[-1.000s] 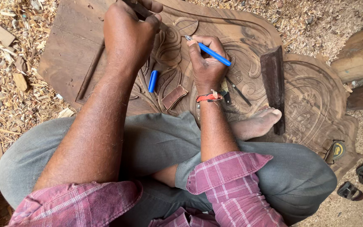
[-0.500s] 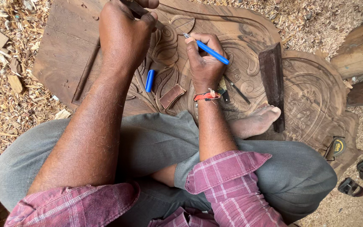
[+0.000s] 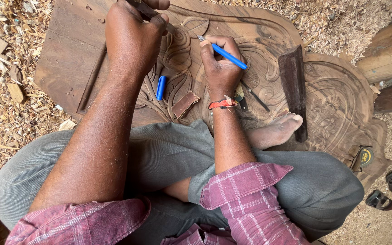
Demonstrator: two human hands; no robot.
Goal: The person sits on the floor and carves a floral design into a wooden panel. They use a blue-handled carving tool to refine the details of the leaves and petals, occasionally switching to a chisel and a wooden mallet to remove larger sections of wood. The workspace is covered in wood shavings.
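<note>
1. The right hand [image 3: 221,68] has its fingers pinched round a slim blue plastic pen [image 3: 225,54], whose tip touches the large brown carved wooden panel [image 3: 69,50] on the ground.
2. The left hand [image 3: 132,38] is closed on a dark tool [image 3: 145,9] at the panel's upper edge; what kind of tool it is cannot be told.
3. A blue pen cap [image 3: 160,87] lies on the carving between the two forearms, beside a small brown wooden block [image 3: 184,104].
4. A dark wedge-shaped wooden piece [image 3: 294,86] rests right of the pen hand, near a bare foot [image 3: 275,131].

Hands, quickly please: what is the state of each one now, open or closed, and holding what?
Left hand: closed around a dark tool over the carved wooden panel.
Right hand: closed, holding a blue pen, tip on the carving.
</note>
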